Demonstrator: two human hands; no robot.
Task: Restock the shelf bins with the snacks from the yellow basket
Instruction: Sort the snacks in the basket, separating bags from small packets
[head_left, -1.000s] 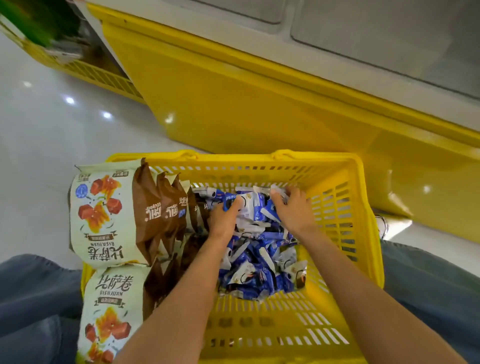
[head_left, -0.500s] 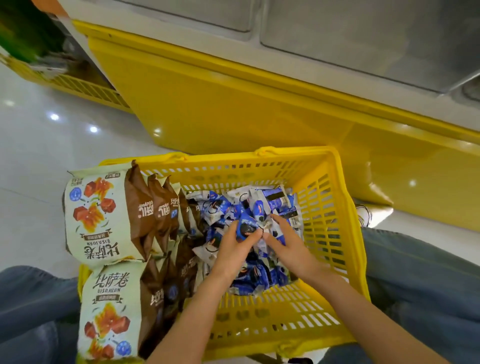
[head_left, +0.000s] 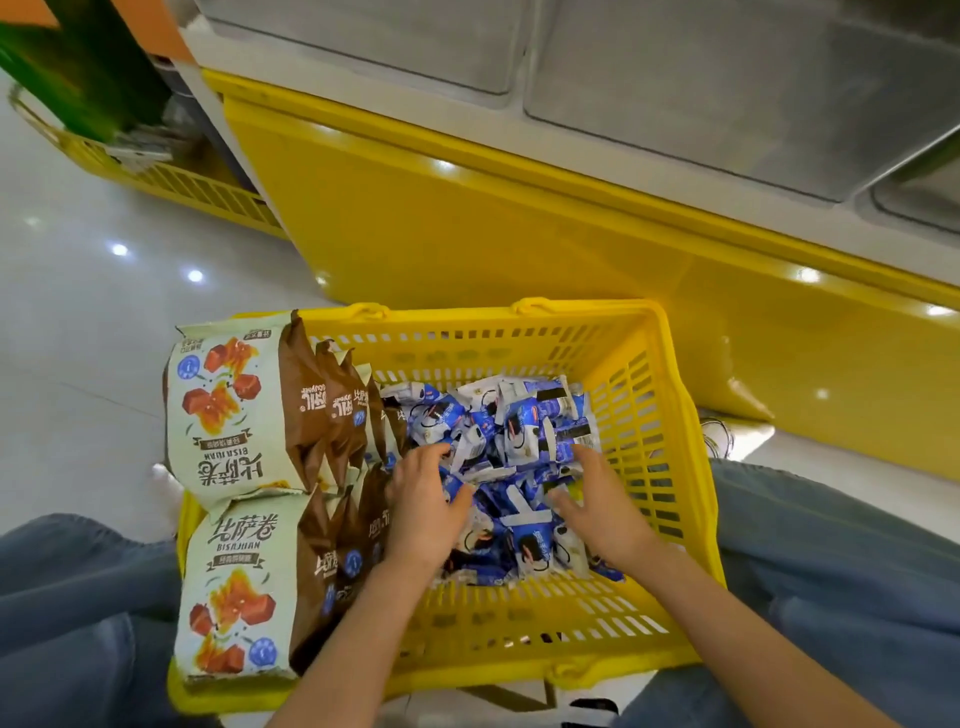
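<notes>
The yellow basket (head_left: 660, 415) sits on the floor between my knees. Its right half holds a heap of small blue-and-white snack packets (head_left: 524, 431). Along its left side stand several larger brown-and-cream snack bags (head_left: 228, 410). My left hand (head_left: 426, 509) lies on the left edge of the blue heap, fingers curled around a few packets. My right hand (head_left: 597, 504) rests on the heap's right side with fingers spread and pressed into the packets; a grip is not evident.
A yellow shelf base (head_left: 519, 228) rises just behind the basket, with grey metal shelf bins (head_left: 727, 88) above it. Another yellow wire basket (head_left: 171, 182) with green packaging stands at the upper left. My jeans-clad knees (head_left: 841, 561) flank the basket on the glossy white floor.
Both hands have slid apart and toward me over the blue packets, from the heap's far end to its near half. The view has tilted up, showing more of the shelf.
</notes>
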